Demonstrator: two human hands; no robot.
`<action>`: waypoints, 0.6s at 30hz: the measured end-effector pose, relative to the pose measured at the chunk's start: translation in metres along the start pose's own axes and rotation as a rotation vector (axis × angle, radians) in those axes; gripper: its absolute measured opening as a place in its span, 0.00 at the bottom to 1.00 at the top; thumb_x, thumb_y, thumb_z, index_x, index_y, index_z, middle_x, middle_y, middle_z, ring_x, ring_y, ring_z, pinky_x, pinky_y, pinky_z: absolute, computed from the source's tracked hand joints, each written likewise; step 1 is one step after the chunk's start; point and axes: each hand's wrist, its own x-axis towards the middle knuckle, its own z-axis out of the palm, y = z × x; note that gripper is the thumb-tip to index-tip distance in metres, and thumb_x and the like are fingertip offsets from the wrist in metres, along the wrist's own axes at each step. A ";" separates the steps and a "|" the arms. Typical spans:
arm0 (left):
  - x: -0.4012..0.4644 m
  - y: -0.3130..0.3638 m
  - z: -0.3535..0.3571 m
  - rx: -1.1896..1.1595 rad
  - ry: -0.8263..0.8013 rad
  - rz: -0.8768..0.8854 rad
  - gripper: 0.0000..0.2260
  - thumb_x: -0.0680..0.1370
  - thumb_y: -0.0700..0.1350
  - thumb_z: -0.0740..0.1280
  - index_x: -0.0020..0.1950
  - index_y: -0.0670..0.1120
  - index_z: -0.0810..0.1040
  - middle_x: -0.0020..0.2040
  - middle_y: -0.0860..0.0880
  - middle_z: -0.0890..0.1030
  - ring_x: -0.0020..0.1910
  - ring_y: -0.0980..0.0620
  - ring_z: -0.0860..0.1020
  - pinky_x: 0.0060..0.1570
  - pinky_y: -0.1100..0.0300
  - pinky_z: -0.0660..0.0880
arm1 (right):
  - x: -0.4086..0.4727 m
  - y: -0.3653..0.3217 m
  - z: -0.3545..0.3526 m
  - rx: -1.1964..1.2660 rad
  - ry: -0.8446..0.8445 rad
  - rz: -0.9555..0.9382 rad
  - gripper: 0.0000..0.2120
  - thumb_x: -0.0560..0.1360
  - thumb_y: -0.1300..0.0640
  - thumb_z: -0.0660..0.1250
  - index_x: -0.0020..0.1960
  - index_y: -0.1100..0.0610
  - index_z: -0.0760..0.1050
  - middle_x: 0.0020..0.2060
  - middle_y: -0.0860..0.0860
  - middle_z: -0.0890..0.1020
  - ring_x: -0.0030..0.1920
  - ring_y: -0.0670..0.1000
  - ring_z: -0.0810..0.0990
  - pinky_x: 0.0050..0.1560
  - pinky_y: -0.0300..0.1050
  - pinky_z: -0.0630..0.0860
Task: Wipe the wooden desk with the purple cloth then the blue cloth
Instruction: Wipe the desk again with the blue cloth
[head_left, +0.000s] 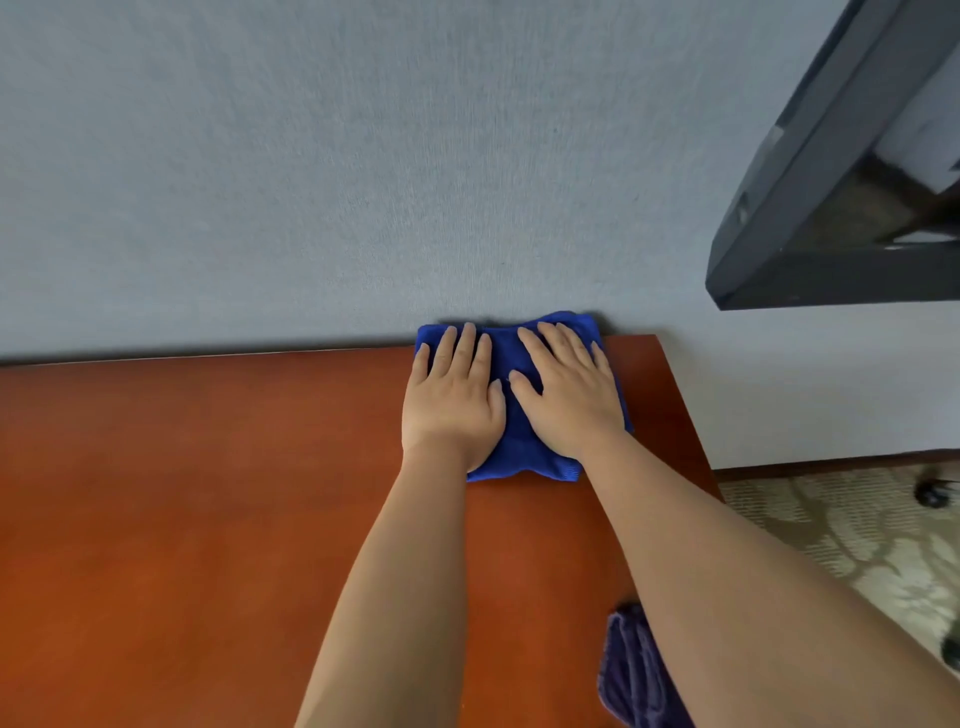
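Note:
The blue cloth (519, 447) lies folded on the reddish wooden desk (182, 493), at the desk's far edge against the wall near the right corner. My left hand (452, 400) presses flat on the cloth's left half, fingers straight and pointing at the wall. Beside it, my right hand (569, 389) presses flat on the right half, fingers spread. The purple cloth (631, 670) sits crumpled near the desk's front right, partly hidden under my right forearm.
A grey-blue wall (363, 182) rises straight behind the desk. A dark flat screen (831, 208) hangs at the upper right. Patterned carpet (857, 530) shows beyond the desk's right edge, with a small dark object (935, 493) on it.

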 end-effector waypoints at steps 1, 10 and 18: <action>-0.001 0.000 0.000 0.003 -0.002 0.003 0.25 0.83 0.51 0.44 0.79 0.47 0.46 0.79 0.49 0.45 0.78 0.51 0.42 0.75 0.52 0.41 | -0.001 0.001 -0.001 0.003 -0.003 -0.005 0.27 0.80 0.44 0.51 0.78 0.48 0.51 0.78 0.48 0.51 0.77 0.47 0.46 0.76 0.51 0.42; -0.064 0.053 0.006 0.015 -0.053 0.048 0.25 0.83 0.52 0.42 0.79 0.46 0.43 0.79 0.49 0.42 0.77 0.51 0.40 0.75 0.51 0.39 | -0.085 0.036 -0.015 -0.016 -0.024 0.019 0.27 0.81 0.43 0.50 0.78 0.48 0.50 0.78 0.48 0.50 0.77 0.48 0.46 0.76 0.51 0.42; -0.107 0.090 0.012 0.032 -0.077 0.044 0.25 0.83 0.52 0.42 0.79 0.47 0.42 0.79 0.50 0.41 0.77 0.51 0.39 0.75 0.51 0.38 | -0.137 0.057 -0.018 -0.050 -0.006 0.016 0.39 0.70 0.37 0.34 0.77 0.47 0.52 0.77 0.47 0.53 0.77 0.47 0.48 0.75 0.51 0.44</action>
